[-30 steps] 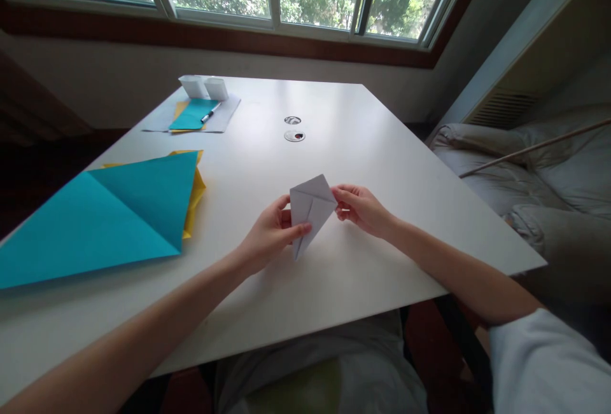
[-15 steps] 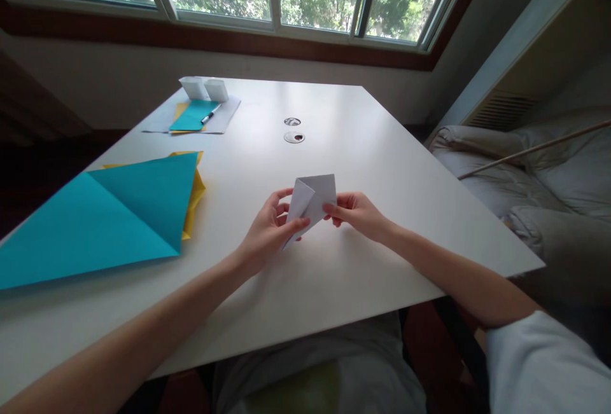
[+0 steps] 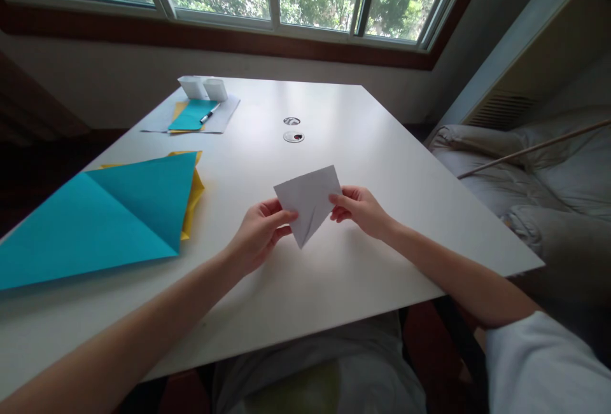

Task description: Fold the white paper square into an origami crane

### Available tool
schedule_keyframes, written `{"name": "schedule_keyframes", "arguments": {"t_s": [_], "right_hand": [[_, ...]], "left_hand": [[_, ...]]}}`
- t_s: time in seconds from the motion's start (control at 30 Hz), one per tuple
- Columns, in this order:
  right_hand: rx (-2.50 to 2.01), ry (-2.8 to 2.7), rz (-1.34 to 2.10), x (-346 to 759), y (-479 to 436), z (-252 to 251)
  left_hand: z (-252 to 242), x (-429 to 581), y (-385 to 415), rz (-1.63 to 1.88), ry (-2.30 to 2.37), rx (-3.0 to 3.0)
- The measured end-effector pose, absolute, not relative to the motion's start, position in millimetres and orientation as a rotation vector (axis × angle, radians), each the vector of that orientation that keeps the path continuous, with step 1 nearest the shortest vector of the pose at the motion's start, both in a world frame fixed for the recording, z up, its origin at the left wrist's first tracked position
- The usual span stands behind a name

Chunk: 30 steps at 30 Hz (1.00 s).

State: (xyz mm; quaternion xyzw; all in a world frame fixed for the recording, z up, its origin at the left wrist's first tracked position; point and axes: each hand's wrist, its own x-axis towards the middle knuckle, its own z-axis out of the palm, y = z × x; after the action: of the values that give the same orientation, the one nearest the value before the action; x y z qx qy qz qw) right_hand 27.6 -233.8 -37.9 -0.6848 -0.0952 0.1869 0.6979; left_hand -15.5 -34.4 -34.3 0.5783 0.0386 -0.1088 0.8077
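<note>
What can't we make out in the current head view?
All head view:
White paper: back hidden by its front.
Left hand: some fingertips hidden behind the white paper.
Yellow paper: full outline hidden by the big teal sheet.
Big teal sheet: left end cut by frame edge.
Pen: any markings too small.

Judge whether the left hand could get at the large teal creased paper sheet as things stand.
Probably yes: nothing tall stands between the left hand and the large teal creased paper sheet, though that hand is holding the small folded white paper.
</note>
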Motion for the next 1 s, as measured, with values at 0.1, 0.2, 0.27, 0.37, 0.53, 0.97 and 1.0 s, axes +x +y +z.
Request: {"name": "schedule_keyframes", "arguments": {"t_s": [0.1,0.2,0.27,0.37,0.53,0.97,1.0], "right_hand": [[-1.404,-0.129,0.461,22.3,-227.2,-35.9],[-1.422,-0.142,0.429,15.4,-221.1,-34.6],[-1.464,-0.147,0.397,12.4,-219.0,-34.2],[-1.385,-0.140,0.439,12.4,-219.0,-33.3],[-1.112,-0.129,0.524,18.5,-222.3,-31.9],[-0.790,-0.161,0.750,20.1,-226.3,-31.9],[-0.784,-0.178,0.765,19.9,-226.9,-32.1]], "left_hand": [[-34.9,-19.6,-40.0,-0.184,0.053,1.252],[-37.3,-24.1,-45.1,-0.162,-0.006,1.279],[-38.8,-25.8,-46.6,-0.199,-0.056,1.284],[-39.2,-25.8,-45.9,-0.236,-0.064,1.253],[-37.6,-20.7,-42.2,-0.229,0.032,1.114],[-38.5,-16.7,-39.2,-0.347,0.202,1.062],[-39.4,-16.8,-38.6,-0.347,0.179,1.071]]}}
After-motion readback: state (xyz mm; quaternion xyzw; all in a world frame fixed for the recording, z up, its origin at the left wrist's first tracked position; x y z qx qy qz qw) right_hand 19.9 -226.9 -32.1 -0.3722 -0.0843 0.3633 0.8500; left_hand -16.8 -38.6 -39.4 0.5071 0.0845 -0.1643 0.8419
